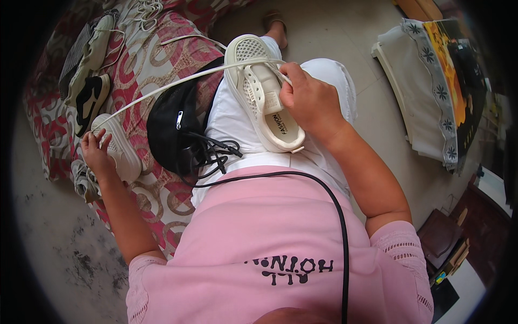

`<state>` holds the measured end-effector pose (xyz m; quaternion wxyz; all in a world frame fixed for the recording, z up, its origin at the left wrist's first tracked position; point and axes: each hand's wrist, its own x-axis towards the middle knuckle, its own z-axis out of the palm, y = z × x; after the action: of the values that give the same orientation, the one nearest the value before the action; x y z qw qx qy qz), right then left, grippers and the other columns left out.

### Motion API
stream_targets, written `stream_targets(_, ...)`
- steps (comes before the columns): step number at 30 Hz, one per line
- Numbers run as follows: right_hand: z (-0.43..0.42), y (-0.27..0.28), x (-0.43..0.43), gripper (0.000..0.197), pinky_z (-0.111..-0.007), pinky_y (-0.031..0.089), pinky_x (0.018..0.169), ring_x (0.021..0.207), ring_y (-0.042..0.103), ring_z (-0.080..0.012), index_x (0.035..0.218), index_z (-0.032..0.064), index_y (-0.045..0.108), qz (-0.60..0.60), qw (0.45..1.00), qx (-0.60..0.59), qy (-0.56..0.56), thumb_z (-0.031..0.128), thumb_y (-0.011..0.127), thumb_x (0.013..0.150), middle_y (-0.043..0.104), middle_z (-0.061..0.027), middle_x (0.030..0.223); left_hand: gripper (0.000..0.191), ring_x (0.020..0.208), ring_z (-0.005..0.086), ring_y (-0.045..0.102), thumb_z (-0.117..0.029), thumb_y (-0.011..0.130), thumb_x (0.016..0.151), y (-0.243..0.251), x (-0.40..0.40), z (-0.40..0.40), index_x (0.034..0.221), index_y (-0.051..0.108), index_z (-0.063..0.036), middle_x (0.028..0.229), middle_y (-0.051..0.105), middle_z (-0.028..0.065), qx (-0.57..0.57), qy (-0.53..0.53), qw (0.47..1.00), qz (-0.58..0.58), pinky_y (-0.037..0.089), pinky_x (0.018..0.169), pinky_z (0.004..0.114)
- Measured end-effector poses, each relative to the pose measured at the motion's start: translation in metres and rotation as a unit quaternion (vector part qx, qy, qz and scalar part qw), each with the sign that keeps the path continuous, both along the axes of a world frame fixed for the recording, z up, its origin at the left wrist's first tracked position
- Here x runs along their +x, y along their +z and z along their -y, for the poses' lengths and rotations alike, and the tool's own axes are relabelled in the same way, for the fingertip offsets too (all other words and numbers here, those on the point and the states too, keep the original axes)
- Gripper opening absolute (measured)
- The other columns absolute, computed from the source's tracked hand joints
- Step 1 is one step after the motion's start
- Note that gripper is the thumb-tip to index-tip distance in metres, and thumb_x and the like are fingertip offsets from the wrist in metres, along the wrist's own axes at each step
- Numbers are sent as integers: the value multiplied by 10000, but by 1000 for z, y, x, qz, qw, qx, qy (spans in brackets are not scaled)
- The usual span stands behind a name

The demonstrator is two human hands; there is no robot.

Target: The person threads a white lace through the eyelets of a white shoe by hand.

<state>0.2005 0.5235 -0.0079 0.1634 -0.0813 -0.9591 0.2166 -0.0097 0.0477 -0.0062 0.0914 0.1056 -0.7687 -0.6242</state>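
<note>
A cream mesh sneaker (259, 89) lies on the white-trousered lap, its toe pointing away and its eyelets mostly unlaced. A long white shoelace (170, 84) crosses over its toe end and is stretched out to the left. My left hand (97, 152) pinches the lace far out at the left, above another white sneaker (125, 156) on the patterned bed cover. My right hand (311, 99) grips the lace close to the right side of the shoe; the exact finger hold is partly hidden. Another stretch of lace runs from beyond the toe onto the bed.
Beside the lap sits a black bag (172, 117) with black cables (218, 152). More shoes, including a black and cream one (92, 101), lie on the bed cover (162, 206) at left, with a bundle of laces (145, 14) farther up. A cloth-draped stand (421, 89) is at right.
</note>
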Motion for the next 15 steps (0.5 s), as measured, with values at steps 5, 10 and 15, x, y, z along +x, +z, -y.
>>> stream_targets(5, -7, 16, -1, 240, -432, 556, 773, 926, 690, -290, 1125, 92, 590, 77, 988, -134, 4, 269, 616, 966, 704, -108, 1067, 192, 993, 233, 691, -152, 487, 1063, -9, 2, 20, 1202, 496, -19, 1069, 622, 117, 30, -12, 999, 21, 627, 801, 368)
stream_targets(10, -30, -7, -8, 375, -417, 498, 940, 1093, 624, -326, 1272, 75, 577, -65, 982, -176, 17, 333, 595, 1000, 660, -134, 1188, 200, 1118, 331, 672, -144, 492, 1057, -15, 11, -9, 1209, 517, -15, 1192, 643, 131, 137, -50, 987, 71, 608, 837, 383)
stream_targets(15, -40, -21, -20, 418, -389, 499, 941, 1037, 642, -300, 1367, 70, 546, -5, 949, -313, 17, 271, 583, 1003, 678, -126, 1124, 303, 1171, 305, 653, -162, 438, 1072, -10, 6, -23, 1294, 524, 25, 1362, 604, 159, 293, -81, 948, 89, 599, 844, 373)
